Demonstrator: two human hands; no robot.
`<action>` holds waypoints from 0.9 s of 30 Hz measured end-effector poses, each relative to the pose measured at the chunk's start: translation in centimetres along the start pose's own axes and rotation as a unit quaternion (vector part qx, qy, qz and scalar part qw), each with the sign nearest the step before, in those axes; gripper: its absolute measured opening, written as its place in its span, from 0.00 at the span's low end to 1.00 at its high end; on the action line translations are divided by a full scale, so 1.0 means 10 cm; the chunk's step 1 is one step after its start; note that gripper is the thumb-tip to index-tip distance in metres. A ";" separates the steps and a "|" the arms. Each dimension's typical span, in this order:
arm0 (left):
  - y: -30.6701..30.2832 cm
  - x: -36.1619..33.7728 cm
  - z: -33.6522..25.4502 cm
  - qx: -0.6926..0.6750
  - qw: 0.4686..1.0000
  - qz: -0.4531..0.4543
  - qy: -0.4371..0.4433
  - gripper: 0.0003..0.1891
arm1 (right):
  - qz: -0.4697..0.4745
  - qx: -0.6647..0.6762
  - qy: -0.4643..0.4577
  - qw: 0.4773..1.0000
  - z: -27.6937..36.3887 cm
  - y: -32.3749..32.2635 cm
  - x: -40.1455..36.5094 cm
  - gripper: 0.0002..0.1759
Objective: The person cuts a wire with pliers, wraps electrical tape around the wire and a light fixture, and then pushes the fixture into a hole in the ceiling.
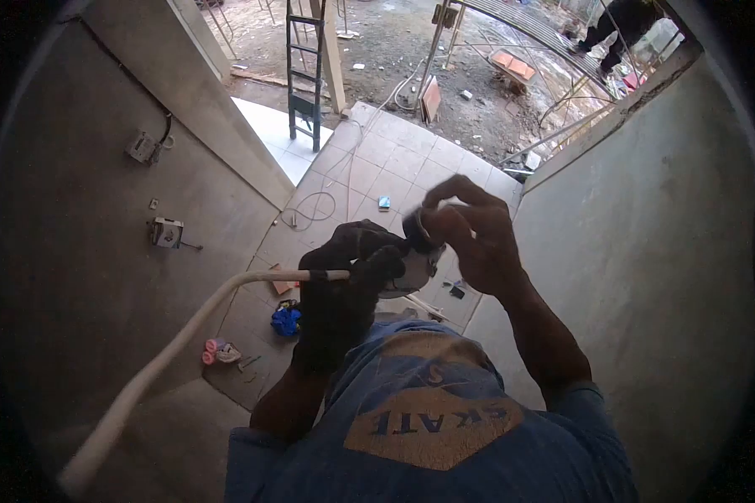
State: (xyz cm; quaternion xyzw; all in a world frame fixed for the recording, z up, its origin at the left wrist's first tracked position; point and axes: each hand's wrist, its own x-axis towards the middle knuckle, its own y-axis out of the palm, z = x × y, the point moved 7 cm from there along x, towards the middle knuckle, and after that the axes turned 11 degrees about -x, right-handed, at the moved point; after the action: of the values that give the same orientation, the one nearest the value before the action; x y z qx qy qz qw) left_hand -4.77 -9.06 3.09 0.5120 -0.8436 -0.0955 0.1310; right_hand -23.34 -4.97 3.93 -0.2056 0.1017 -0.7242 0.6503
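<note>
My left hand (348, 268), in a dark glove, is closed around the end of a pale, thick cable (201, 314). The cable curves up from the lower left, and a black band (318, 275) wraps it just before the fingers. My right hand (478, 243) is bare, its fingers bent around what looks like a roll of black tape (416, 229). The roll is right beside the gloved fingertips; whether a strip links it to the cable cannot be made out. Below the hands shows a rounded greyish thing (407, 277), partly hidden.
Grey walls stand on both sides; electrical boxes (167, 233) hang on the left one. On the tiled floor (377, 159) lie a loose cable (315, 210), a small blue box (384, 203) and a blue bundle (285, 318). Outside are a ladder (304, 75) and a person (617, 33) on scaffolding.
</note>
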 end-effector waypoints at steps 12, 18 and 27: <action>0.07 0.00 -0.13 0.226 0.965 -0.019 0.132 0.06 | -0.031 0.024 -0.200 0.979 0.37 -0.05 -0.04 0.20; -0.01 -0.02 0.03 -0.038 0.999 -0.022 -0.002 0.06 | -0.086 -0.172 -0.145 0.971 0.12 -0.18 -0.08 0.17; 0.00 -0.02 0.13 0.165 0.986 -0.013 -0.020 0.09 | -0.015 0.220 -0.106 0.970 0.31 -0.04 -0.05 0.19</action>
State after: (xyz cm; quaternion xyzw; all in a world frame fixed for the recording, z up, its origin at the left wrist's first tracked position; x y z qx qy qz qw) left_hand -5.12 -8.89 1.80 0.5352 -0.8437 0.0329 0.0270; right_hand -22.37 -4.08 6.82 -0.1347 -0.1331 -0.7126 0.6755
